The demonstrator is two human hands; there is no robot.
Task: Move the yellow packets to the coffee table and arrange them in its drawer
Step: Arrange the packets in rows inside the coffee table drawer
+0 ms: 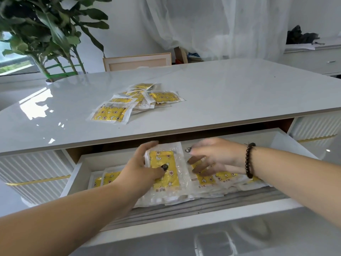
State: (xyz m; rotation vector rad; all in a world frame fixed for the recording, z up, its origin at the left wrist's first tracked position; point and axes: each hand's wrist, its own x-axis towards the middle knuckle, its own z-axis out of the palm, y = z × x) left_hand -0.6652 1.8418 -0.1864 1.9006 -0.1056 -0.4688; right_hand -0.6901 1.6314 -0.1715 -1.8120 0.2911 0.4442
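- Task partway done: several yellow packets already lie in the open drawer, overlapping in a loose row from its left wall toward its right side, on a grey liner.
- Left to do: a pile of yellow packets still sits on the tabletop, nearer its left half, well back from the front edge. Roughly as many there as in the drawer, hard to count.
- Left hand is in the drawer, thumb pressing on the top packet, fingers extended along its left edge; reads as holding or adjusting it, grip pinching lightly between thumb and fingers.
- That top packet's long axis runs front-to-back of the drawer, far end tilted up against the drawer's rear, yellow printed face up.
- Right hand is blurred, fingers spread over the packets in drawer's right part; touching them or just above, cannot tell. Not curled round anything visible.
- Right-side drawer packets lie with long axes roughly front-to-back too, somewhat skewed, overlapping.
- Tabletop pile is jumbled, axes mixed; nearest packet lies long axis roughly parallel to the front edge.
- Row not yet neat; judgement: arranging continues before fetching the rest.
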